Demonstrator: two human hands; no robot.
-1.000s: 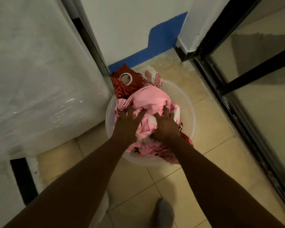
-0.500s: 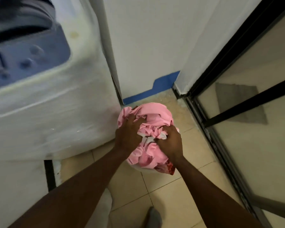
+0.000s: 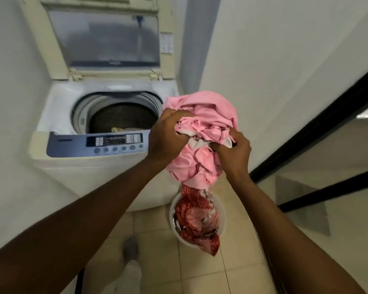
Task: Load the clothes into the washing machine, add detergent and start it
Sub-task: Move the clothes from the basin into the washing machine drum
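Gripping a bundle of pink clothes (image 3: pixel 202 132), the left hand (image 3: pixel 166 137) and right hand (image 3: pixel 234 153) are both closed into the fabric, holding it in the air just right of the top-loading washing machine (image 3: pixel 94 128). Its lid (image 3: pixel 106 39) stands open. Red patterned fabric (image 3: pixel 197 217) trails down into a white basin (image 3: pixel 221 215) on the tiled floor (image 3: pixel 153 251).

Home laundry corner: washing machine (image 3: pixel 98 128)
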